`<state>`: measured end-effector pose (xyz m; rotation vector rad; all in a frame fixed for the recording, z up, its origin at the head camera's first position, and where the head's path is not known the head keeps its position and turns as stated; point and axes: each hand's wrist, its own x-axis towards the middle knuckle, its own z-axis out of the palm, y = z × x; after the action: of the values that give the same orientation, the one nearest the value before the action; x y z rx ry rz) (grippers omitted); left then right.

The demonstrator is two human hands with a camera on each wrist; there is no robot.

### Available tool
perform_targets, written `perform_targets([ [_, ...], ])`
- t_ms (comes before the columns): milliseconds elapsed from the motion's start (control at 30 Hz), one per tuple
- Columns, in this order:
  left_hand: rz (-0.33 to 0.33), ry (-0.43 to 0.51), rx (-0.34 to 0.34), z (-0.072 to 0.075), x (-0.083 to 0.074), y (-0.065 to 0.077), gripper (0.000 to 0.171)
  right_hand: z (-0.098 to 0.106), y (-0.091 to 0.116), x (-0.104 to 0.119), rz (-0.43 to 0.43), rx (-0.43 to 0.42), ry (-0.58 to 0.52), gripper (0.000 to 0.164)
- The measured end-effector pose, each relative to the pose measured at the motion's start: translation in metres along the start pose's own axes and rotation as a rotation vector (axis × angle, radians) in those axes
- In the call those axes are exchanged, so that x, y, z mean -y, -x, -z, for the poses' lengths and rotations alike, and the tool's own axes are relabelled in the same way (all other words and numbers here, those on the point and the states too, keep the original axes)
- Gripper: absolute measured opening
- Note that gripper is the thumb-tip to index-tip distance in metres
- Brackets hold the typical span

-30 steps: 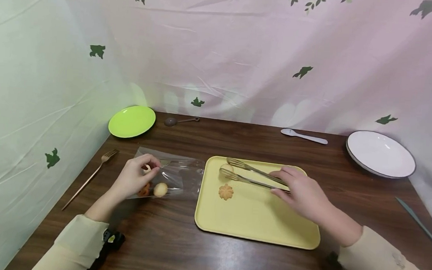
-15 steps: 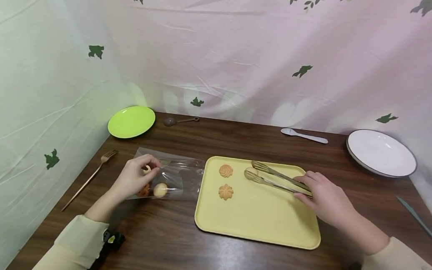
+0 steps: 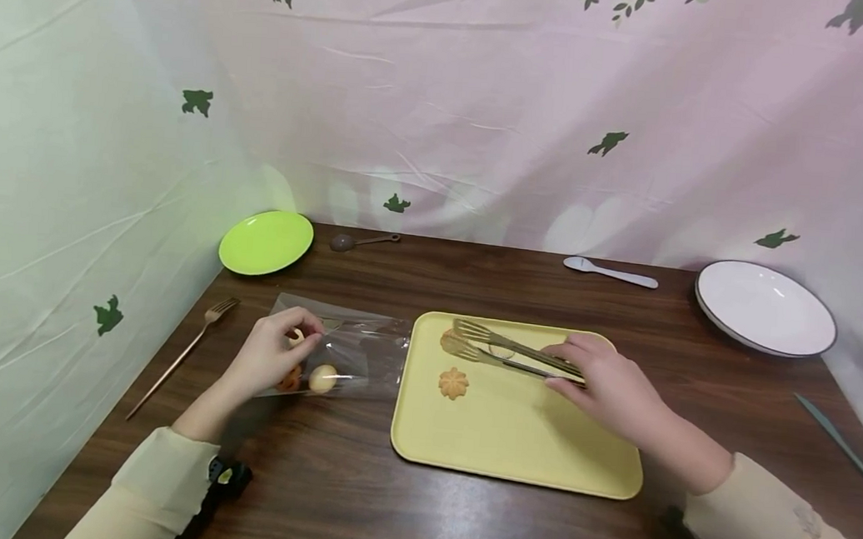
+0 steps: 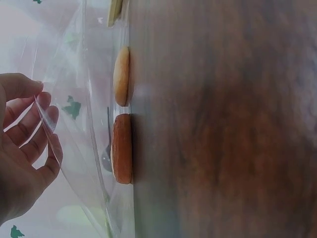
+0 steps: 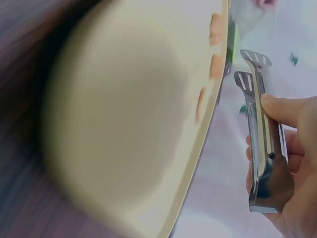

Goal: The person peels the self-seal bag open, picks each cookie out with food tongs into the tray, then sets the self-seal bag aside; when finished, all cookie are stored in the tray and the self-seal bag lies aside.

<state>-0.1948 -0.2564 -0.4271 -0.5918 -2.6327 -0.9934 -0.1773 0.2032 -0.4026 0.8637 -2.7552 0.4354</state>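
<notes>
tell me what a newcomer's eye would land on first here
Likely the pale yellow rectangular tray near the middle of the dark brown wood-grain table, with slotted metal tongs over it in the grip of the right hand. Next, perhaps the glossy lime-green round plate at the table's far left corner. Left of the tray, the left hand pinches a clear plastic bag.

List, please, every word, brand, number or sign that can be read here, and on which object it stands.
No words, brands or numbers can be read.
Clear bag, yellow tray, tongs: no lettering visible.
Black object beside the left sleeve: yellow-green mark, too small to read.
Backdrop: only printed green shapes, no letters.
</notes>
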Motion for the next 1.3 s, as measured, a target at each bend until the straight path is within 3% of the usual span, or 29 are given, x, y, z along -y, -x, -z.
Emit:
perform_targets([
  [233,0.007,0.017,0.013,0.0,-0.004,-0.003,0.008,-0.016,-0.028,0.027,0.091,0.024,-0.017,0.035],
  [700,-0.016,0.013,0.009,-0.002,-0.004,-0.002,0.011,-0.049,-0.071,0.061,0.203,0.105,0.011,0.032],
  [933,-0.035,0.001,0.017,0.0,-0.005,0.002,0.012,-0.06,-0.087,0.077,0.234,0.166,-0.027,0.032],
  [1300,-0.021,0.009,0.038,0.002,-0.009,0.005,0.013,-0.07,-0.101,0.1,0.345,0.162,0.01,0.041],
])
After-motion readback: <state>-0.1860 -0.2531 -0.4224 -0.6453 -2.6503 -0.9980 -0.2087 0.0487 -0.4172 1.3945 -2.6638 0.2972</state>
